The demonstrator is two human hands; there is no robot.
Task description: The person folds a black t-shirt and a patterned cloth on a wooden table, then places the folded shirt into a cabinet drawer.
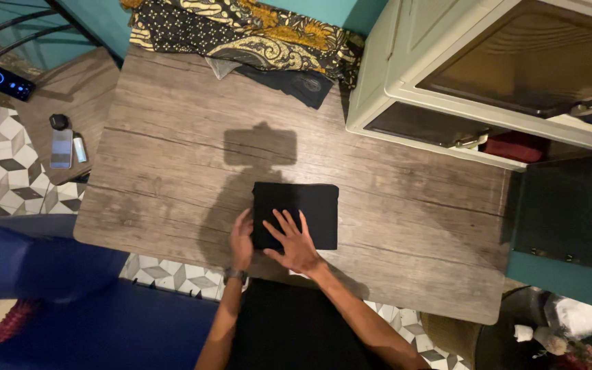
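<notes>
I press my two hands, left hand point(242, 240) and right hand point(297, 245), fingers spread flat, on one folded black cloth square point(304, 209) near the grey wooden table point(173, 164) edge, one patterned batik pile point(241, 31) far behind.

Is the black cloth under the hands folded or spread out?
Folded: the black cloth lies as a compact, straight-edged rectangle on the wooden table, right hand flat on it.
</notes>
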